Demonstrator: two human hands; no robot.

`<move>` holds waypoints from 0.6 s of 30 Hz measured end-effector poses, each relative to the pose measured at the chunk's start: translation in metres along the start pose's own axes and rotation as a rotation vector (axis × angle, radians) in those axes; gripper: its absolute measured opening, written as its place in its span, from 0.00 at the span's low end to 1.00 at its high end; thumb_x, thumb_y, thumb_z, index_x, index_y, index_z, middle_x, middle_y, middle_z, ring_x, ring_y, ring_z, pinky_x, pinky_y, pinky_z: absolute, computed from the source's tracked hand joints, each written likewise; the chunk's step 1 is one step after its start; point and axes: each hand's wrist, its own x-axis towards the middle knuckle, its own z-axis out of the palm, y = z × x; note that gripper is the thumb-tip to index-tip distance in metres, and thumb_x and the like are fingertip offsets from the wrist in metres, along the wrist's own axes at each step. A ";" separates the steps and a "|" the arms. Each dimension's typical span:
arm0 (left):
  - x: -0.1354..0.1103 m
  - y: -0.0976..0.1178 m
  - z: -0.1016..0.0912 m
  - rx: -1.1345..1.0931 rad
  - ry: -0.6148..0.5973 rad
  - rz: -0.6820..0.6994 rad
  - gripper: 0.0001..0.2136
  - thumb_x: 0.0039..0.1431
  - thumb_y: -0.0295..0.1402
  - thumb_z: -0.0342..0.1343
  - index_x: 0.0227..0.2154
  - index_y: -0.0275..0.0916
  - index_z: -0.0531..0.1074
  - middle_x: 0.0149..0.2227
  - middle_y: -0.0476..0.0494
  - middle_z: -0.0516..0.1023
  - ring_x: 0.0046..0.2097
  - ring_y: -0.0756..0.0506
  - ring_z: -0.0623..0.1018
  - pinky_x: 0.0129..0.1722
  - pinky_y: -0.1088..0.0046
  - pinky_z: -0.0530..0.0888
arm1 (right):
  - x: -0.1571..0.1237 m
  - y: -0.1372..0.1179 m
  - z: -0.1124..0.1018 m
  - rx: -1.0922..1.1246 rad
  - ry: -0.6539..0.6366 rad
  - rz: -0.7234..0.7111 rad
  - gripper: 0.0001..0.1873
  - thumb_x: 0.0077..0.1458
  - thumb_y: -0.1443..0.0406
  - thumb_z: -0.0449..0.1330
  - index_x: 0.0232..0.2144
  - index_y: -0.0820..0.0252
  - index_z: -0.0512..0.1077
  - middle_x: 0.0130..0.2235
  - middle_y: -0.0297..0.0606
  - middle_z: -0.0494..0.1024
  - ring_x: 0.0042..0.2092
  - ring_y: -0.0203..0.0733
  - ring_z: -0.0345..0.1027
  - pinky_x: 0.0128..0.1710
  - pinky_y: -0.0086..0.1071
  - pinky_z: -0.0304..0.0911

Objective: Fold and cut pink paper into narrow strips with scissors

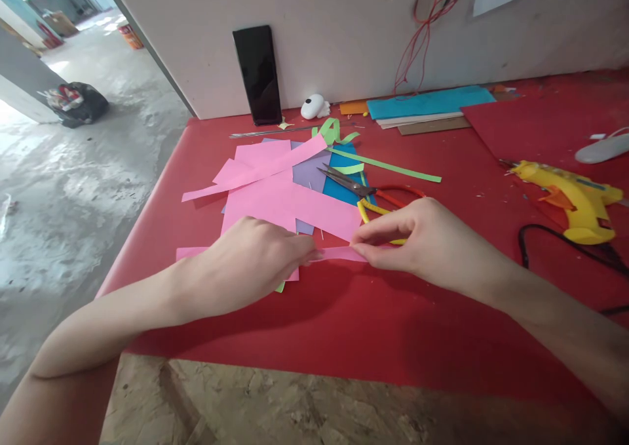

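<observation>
A pink paper strip [339, 253] runs between my two hands, low over the red table. My left hand [260, 258] is closed on it, fingertips pinching near the middle. Its left end pokes out beyond my left wrist. My right hand [407, 235] pinches the strip's right part between thumb and fingers. Just behind lie pink paper sheets [260, 199], with a purple sheet [314, 163] and a blue sheet [339, 189] beneath them. Scissors [358, 186] with red and yellow handles rest on the papers, partly hidden by my right hand. Green paper strips [388, 164] lie behind.
A yellow glue gun [570, 196] with a black cable lies at the right. A black phone [259, 75] leans on the back wall beside a white toy-like object [315, 106]. Blue card pieces [430, 102] lie along the wall. The red table [275, 333] ends near me.
</observation>
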 end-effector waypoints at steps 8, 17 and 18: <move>-0.023 -0.020 -0.006 -0.017 -0.022 -0.038 0.21 0.70 0.32 0.39 0.25 0.36 0.72 0.20 0.49 0.74 0.22 0.52 0.72 0.23 0.76 0.63 | 0.008 0.008 -0.002 0.085 -0.018 0.033 0.08 0.44 0.62 0.59 0.19 0.56 0.77 0.23 0.32 0.77 0.28 0.37 0.70 0.26 0.29 0.61; -0.030 -0.033 -0.004 0.055 -0.001 -0.115 0.18 0.69 0.33 0.41 0.31 0.37 0.75 0.27 0.46 0.79 0.26 0.50 0.76 0.25 0.75 0.65 | 0.011 0.010 -0.014 0.053 -0.039 0.116 0.09 0.44 0.62 0.59 0.21 0.58 0.78 0.23 0.33 0.76 0.22 0.32 0.61 0.22 0.29 0.53; -0.027 -0.032 -0.003 0.087 0.000 -0.141 0.18 0.69 0.34 0.41 0.31 0.37 0.75 0.27 0.46 0.80 0.27 0.49 0.76 0.26 0.75 0.65 | 0.011 0.010 -0.012 0.046 -0.019 0.113 0.09 0.44 0.62 0.59 0.22 0.58 0.78 0.24 0.34 0.77 0.23 0.34 0.64 0.23 0.30 0.56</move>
